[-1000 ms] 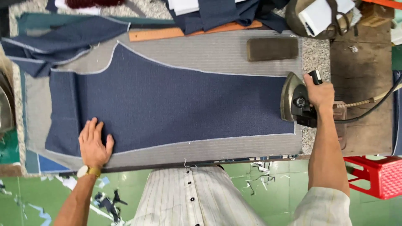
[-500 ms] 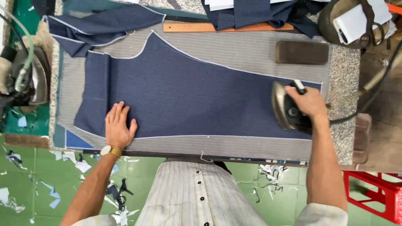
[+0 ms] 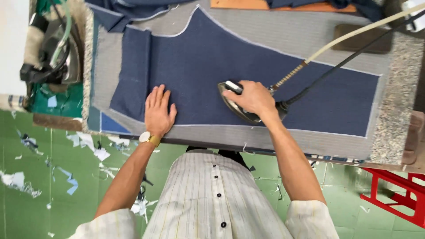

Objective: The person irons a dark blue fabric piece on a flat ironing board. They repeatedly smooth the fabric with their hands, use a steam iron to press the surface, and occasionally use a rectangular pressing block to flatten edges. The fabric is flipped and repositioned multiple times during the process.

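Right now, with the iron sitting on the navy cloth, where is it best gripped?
By the top handle, from above, as the right hand does: the iron lies sole-down on the navy cloth, so only the handle faces up, and its hose and cable trail off the rear.

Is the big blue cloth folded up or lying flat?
Spread flat. The blue cloth lies open across the grey padded table. The left hand presses on it, and the right hand holds the iron on it.
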